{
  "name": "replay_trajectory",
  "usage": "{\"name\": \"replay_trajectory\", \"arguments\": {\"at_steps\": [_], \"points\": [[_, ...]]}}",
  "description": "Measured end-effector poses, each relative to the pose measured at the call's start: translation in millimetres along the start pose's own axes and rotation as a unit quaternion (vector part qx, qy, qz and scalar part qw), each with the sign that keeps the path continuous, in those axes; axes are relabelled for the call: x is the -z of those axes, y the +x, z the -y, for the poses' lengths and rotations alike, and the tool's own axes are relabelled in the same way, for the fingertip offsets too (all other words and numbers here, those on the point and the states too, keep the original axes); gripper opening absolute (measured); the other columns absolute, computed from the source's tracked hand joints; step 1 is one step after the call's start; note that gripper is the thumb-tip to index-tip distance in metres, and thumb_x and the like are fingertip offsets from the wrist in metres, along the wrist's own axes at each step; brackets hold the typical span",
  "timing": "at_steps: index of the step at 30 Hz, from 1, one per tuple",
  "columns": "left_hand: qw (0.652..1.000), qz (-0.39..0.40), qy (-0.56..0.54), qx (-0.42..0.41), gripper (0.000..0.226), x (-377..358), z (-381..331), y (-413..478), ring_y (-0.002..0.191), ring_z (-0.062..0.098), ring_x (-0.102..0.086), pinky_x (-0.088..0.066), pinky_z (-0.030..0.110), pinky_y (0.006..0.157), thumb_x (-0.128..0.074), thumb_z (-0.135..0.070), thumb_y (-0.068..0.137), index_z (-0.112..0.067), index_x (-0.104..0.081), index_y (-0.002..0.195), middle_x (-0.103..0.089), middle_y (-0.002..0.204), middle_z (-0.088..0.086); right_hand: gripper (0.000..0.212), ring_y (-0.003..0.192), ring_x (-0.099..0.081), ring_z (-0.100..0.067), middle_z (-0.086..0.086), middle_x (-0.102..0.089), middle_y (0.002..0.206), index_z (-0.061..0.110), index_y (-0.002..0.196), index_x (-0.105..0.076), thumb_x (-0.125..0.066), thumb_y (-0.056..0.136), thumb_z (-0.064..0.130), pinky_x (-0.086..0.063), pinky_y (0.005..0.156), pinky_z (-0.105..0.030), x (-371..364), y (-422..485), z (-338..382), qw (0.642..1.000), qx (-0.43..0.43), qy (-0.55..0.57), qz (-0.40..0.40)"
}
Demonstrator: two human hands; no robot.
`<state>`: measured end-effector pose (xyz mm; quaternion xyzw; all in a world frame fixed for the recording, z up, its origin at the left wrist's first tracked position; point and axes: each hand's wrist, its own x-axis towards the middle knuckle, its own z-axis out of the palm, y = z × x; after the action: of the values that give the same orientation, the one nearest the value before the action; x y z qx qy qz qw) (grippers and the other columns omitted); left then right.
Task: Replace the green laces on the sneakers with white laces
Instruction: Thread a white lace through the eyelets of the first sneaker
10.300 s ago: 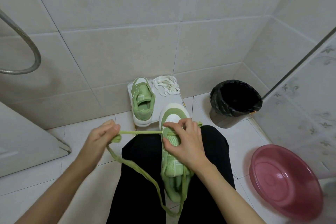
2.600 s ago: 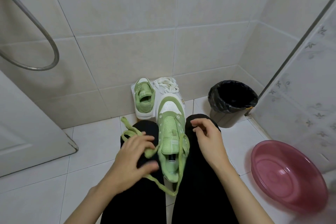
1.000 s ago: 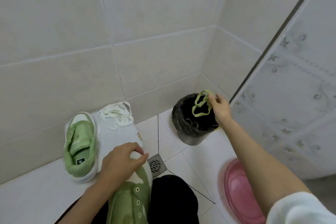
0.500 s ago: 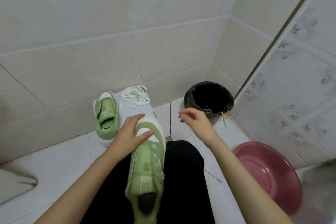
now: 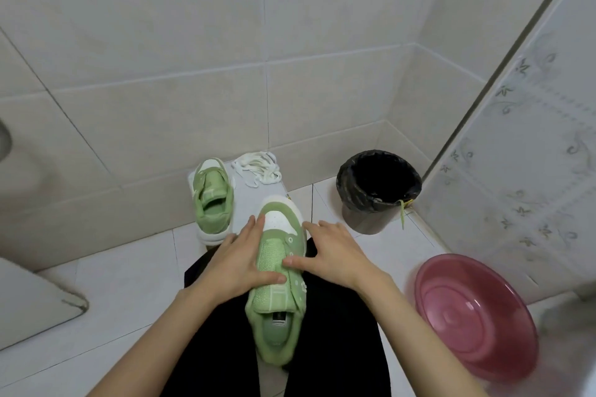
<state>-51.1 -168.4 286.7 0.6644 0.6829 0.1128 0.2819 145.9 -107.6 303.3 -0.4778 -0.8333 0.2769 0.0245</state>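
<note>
While the left hand [image 5: 238,264] and right hand [image 5: 335,255] pressed nearly straight fingers against either side of the unlaced sneaker [image 5: 274,293] on the lap, the second sneaker [image 5: 213,200] and the white laces [image 5: 256,167] lay beyond it by the wall. A green lace [image 5: 402,211] hung over the black bin [image 5: 377,190], near a pink basin [image 5: 474,309].

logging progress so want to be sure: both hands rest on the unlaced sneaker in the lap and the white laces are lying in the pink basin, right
The white laces are not in the pink basin: the head view shows them bunched on the white stand beside the other sneaker. The left hand and right hand do rest on the unlaced sneaker in the lap.
</note>
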Motion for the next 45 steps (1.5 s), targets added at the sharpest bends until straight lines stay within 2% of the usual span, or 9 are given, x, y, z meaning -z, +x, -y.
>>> {"name": "replay_trajectory", "arguments": {"at_steps": [5, 8, 10, 19, 27, 32, 36, 39, 45], "points": [[0.998, 0.031, -0.021, 0.053, 0.133, 7, 2, 10, 0.139, 0.025, -0.030, -0.026, 0.040, 0.113, -0.070, -0.074, 0.059, -0.017, 0.006, 0.152, -0.033, 0.152, -0.001, 0.066, 0.125, -0.046, -0.027, -0.010, -0.057, 0.128, 0.007, 0.132, -0.040, -0.034, 0.094, 0.060, -0.017, 0.113, -0.043, -4, 26, 12, 0.997, -0.057, -0.029, 0.033], [0.996, 0.049, -0.018, 0.069, 0.132, 10, 4, 19, 0.134, 0.025, -0.039, -0.036, 0.041, 0.105, -0.068, -0.077, 0.058, -0.019, 0.004, 0.152, -0.042, 0.146, -0.002, 0.054, 0.105, -0.055, -0.028, -0.007, -0.061, 0.114, 0.009, 0.119, -0.046, -0.042, 0.093, 0.056, -0.036, 0.085, -0.036, -5, 46, 16, 0.995, -0.089, -0.005, 0.046], [0.996, 0.048, -0.029, 0.069, 0.129, 11, 7, 26, 0.131, 0.022, -0.042, -0.039, 0.038, 0.102, -0.070, -0.073, 0.061, -0.018, 0.003, 0.153, -0.044, 0.144, 0.000, 0.046, 0.091, -0.053, -0.027, -0.006, -0.062, 0.108, 0.011, 0.110, -0.049, -0.050, 0.089, 0.052, -0.036, 0.071, -0.032, -10, 59, 19, 0.992, -0.117, 0.028, 0.028], [0.996, 0.009, -0.065, 0.068, 0.120, 30, 35, 97, 0.127, 0.021, -0.045, -0.040, 0.033, 0.100, -0.074, -0.060, 0.068, -0.015, -0.001, 0.152, -0.045, 0.142, 0.004, 0.038, 0.067, -0.047, -0.022, 0.004, -0.048, 0.067, 0.018, 0.067, -0.038, -0.062, 0.082, 0.044, -0.029, 0.049, -0.029, -8, 140, 13, 0.988, -0.126, 0.076, -0.053], [0.993, 0.042, 0.015, 0.107, 0.121, 42, 78, 208, 0.125, 0.028, -0.046, -0.042, 0.038, 0.099, -0.067, -0.064, 0.072, -0.012, 0.009, 0.151, -0.037, 0.145, 0.011, 0.034, 0.084, -0.063, -0.025, -0.005, -0.067, 0.089, 0.010, 0.097, -0.064, -0.062, 0.082, 0.041, -0.051, 0.070, -0.034, -12, 262, -13, 0.983, -0.134, 0.125, 0.001], [0.991, 0.006, 0.040, 0.130, 0.089, 20, 90, 234, 0.143, 0.025, -0.021, -0.023, 0.036, 0.114, -0.049, -0.052, 0.092, -0.005, -0.001, 0.150, -0.009, 0.159, 0.013, 0.040, 0.097, -0.061, -0.024, -0.008, -0.067, 0.101, 0.008, 0.112, -0.064, -0.059, 0.089, 0.040, -0.048, 0.078, -0.032, -33, 298, -34, 0.975, -0.141, 0.171, 0.014], [0.986, -0.057, 0.102, 0.117, 0.064, 14, 104, 241, 0.134, 0.019, -0.036, -0.021, 0.036, 0.111, -0.044, -0.047, 0.094, -0.014, -0.026, 0.146, -0.035, 0.149, 0.003, 0.041, 0.073, -0.053, -0.018, -0.009, -0.062, 0.075, 0.001, 0.090, -0.067, -0.058, 0.092, 0.041, -0.038, 0.065, -0.029, -27, 325, -51, 0.958, -0.148, 0.246, -0.020], [0.986, -0.094, 0.075, 0.115, 0.056, 19, 121, 247, 0.132, 0.016, -0.038, -0.020, 0.034, 0.110, -0.044, -0.046, 0.094, -0.020, -0.035, 0.143, -0.039, 0.146, -0.002, 0.028, 0.098, -0.058, -0.026, -0.007, -0.066, 0.097, 0.006, 0.098, -0.064, -0.059, 0.092, 0.032, -0.045, 0.081, -0.034, -31, 355, -61, 0.936, -0.195, 0.271, -0.115], [0.988, -0.127, 0.010, 0.086, 0.036, 30, 137, 260, 0.114, 0.016, -0.050, -0.034, 0.029, 0.098, -0.049, -0.039, 0.095, -0.021, -0.053, 0.126, -0.054, 0.127, -0.003, 0.021, 0.111, -0.043, -0.027, -0.002, -0.064, 0.088, 0.021, 0.079, -0.060, -0.055, 0.093, 0.035, -0.038, 0.090, -0.035, -57, 399, -58, 0.960, -0.195, 0.193, -0.052]]}}
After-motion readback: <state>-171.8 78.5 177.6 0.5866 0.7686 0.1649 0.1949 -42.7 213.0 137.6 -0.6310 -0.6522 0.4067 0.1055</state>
